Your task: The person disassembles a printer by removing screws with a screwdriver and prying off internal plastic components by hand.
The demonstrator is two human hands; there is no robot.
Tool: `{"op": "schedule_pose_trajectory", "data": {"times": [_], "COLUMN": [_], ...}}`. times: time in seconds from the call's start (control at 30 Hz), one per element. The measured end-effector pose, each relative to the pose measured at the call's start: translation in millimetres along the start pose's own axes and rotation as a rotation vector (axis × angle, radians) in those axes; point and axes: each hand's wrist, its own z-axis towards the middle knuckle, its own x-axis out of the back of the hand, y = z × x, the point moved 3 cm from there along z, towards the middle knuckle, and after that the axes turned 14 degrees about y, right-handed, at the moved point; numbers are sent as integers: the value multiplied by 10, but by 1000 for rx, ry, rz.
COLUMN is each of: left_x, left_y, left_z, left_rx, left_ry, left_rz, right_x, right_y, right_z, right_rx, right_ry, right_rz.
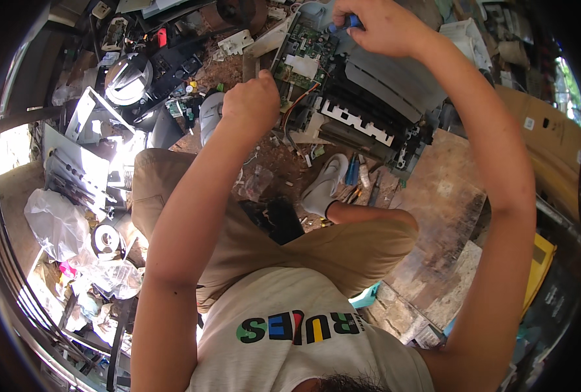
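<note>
A partly dismantled printer [385,85] with a grey cover and black frame lies ahead of me. A green circuit board [294,46], with a white patch on it, is exposed on its left side. My right hand [388,29] is closed around a blue-handled screwdriver [347,24] above the far end of the board; its tip is hard to make out. At the board's near left edge, my left hand [251,104] is closed with the thumb towards the board. Its curled fingers hide whatever they grip. Orange and dark wires [298,104] hang from the board's near side.
Pliers-like blue-handled tools [352,171] and other small tools lie on the ground by my shoe [325,186]. Dismantled parts and a round metal piece [128,80] crowd the left. Wooden boards [441,215] and a cardboard box [539,130] are on the right.
</note>
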Motion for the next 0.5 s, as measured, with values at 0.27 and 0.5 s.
{"op": "schedule_pose_trajectory", "data": {"times": [0.27,0.5], "left_x": [29,-46], "left_y": [-40,-14], "left_z": [-33,-18], "left_rx": [-3,-26], "left_ry": [3,78], "left_rz": [-95,-55], "right_x": [-206,-468], "right_y": [100,345], "right_z": [-22,184], "right_rx": [-17,-66], "right_ry": [-128,-485], "right_rz": [-245,-378]}}
